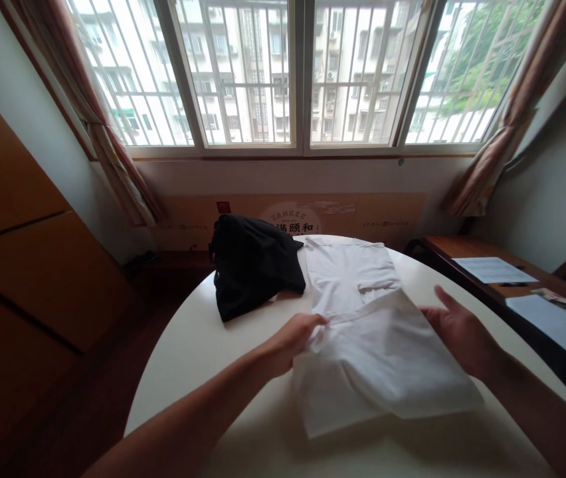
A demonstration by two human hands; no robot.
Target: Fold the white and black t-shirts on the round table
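A white cloth garment (pixel 382 358) lies on the round white table (pixel 178 378), its near part lifted and partly blurred. My left hand (pixel 295 342) pinches the garment's left edge between thumb and fingers. At the right edge is my right hand (pixel 462 332), its thumb raised apart from the fingers, which reach the cloth's side; the fingertips are partly hidden. The flatter far part of the white cloth (pixel 337 272) reaches the table's back edge. To its left sits a bunched black cloth item (pixel 256 265).
Beyond the table stands a printed cardboard box (pixel 387 212) under the barred windows. At the right, a wooden desk (pixel 437 249) holds sheets of paper (pixel 495 270) and a pen. A brown cabinet (pixel 8 299) stands on the left.
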